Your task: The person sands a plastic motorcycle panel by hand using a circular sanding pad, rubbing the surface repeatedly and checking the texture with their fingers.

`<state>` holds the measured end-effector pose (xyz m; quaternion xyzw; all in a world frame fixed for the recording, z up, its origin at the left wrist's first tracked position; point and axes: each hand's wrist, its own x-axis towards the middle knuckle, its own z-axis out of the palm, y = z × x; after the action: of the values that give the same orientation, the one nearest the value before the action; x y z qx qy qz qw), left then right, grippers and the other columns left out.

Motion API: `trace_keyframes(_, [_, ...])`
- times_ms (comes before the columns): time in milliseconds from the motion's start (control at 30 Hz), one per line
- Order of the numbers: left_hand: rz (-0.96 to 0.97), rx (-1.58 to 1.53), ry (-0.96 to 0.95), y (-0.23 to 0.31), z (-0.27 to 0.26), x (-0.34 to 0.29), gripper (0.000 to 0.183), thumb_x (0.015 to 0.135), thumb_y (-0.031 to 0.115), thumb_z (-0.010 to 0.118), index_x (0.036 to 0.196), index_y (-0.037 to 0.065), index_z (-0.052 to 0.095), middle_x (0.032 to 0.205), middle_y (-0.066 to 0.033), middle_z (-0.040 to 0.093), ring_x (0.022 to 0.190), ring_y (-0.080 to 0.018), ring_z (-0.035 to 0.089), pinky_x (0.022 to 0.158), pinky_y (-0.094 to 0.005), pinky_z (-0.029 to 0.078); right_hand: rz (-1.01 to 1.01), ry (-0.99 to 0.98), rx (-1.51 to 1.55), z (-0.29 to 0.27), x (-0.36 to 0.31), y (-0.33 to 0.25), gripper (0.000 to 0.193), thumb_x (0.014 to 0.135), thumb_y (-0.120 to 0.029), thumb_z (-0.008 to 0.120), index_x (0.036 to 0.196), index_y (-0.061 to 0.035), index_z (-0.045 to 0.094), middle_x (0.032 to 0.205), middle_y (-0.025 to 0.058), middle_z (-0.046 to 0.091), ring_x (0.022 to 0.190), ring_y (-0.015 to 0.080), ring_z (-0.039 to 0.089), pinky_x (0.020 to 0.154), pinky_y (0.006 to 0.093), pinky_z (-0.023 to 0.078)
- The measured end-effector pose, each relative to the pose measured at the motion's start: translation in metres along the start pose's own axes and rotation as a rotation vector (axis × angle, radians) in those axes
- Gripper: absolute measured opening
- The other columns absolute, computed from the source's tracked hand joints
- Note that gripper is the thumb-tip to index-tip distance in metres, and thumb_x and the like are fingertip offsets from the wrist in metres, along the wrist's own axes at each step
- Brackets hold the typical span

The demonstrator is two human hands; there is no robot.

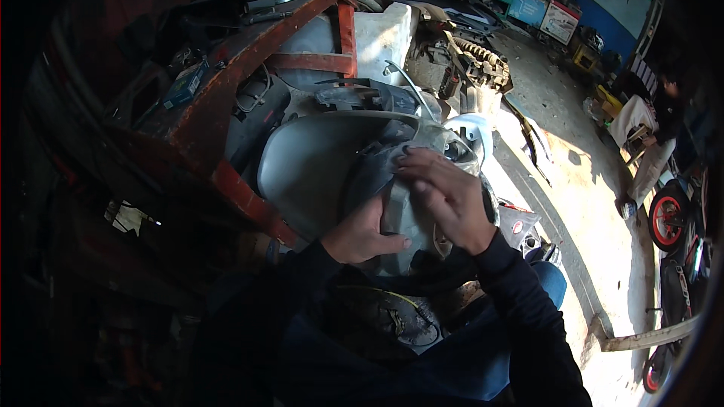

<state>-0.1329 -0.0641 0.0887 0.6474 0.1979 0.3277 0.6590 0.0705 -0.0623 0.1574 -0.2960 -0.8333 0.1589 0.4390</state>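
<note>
A grey plastic motorcycle body panel point(400, 215), scuffed and dull, is held over my lap in front of a wide pale basin point(298, 169). My left hand point(366, 234) grips the panel's near left edge, its thumb lying across the face. Over the upper part bends my right hand point(449, 200), fingers close together and curled down on the surface. What lies under those fingertips, if anything, is hidden. A darker greyish patch point(381, 162) shows beside them; I cannot tell whether it belongs to the panel.
A worn red frame point(283, 38) with parts on top stands at left, close to the basin. Loose dark plastic parts point(366, 94) lie behind it. A person point(652, 132) sits at far right, near a red-rimmed motorcycle wheel point(667, 218). Boxes point(532, 4) line the back wall.
</note>
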Motion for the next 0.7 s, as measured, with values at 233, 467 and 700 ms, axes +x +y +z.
trace_keyframes(233, [0.129,-0.717,-0.095,0.000,0.005,0.009,0.069,0.091,0.025,0.066,0.149,0.002,0.037,0.145,-0.0122,0.050,0.133,-0.0245,0.050,0.112,-0.0388,0.038,-0.010,0.166,-0.124,0.042,-0.067,-0.007,0.047,0.086,-0.001,0.062,0.134,-0.0017,0.058,0.145,0.0209,0.051,0.144,0.0406,0.039,0.117,0.0575,0.027])
trace_keyframes(467, [0.057,-0.304,0.313,0.007,0.020,0.027,0.062,0.103,0.046,0.051,0.143,0.000,0.043,0.139,-0.0134,0.054,0.128,-0.0254,0.054,0.110,-0.0401,0.041,0.060,0.281,-0.256,0.095,-0.139,0.021,0.057,0.085,0.000,0.063,0.141,-0.0006,0.051,0.151,0.0225,0.044,0.145,0.0436,0.035,0.117,0.0572,0.029])
trace_keyframes(700, [-0.005,-0.467,0.334,0.005,0.005,0.033,0.060,0.106,0.049,0.041,0.143,0.001,0.044,0.142,-0.0121,0.053,0.132,-0.0248,0.050,0.113,-0.0411,0.037,-0.050,0.173,-0.382,0.115,-0.161,0.033,0.067,0.081,-0.006,0.064,0.145,-0.0002,0.046,0.153,0.0215,0.041,0.146,0.0416,0.034,0.119,0.0534,0.028])
